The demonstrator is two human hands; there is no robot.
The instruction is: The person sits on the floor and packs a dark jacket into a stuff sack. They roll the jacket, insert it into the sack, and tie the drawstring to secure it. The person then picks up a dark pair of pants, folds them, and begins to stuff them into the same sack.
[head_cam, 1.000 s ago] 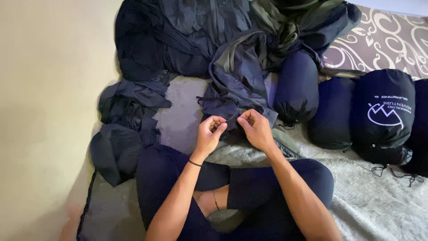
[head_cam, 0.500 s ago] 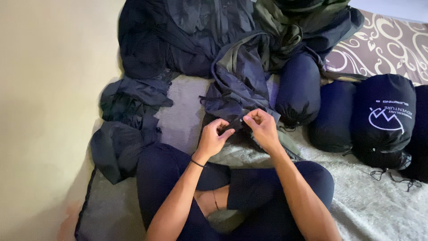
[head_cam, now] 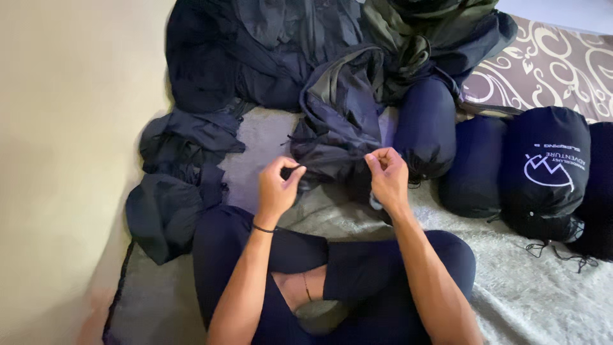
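Now, compared with a second ago, we have drawn our left hand (head_cam: 279, 186) and right hand (head_cam: 386, 174) apart, each pinching an edge of the dark sleeping bag (head_cam: 341, 121) before our crossed legs, stretching its opening wider.

The dark navy stuff sack (head_cam: 338, 121) lay crumpled on the grey blanket (head_cam: 549, 294), its opening edge pinched up in front of the crossed legs.

Two hands (head_cam: 332, 182); four packed dark stuff sacks (head_cam: 543, 172); one grey blanket (head_cam: 549, 300); one black wristband (head_cam: 263, 228).
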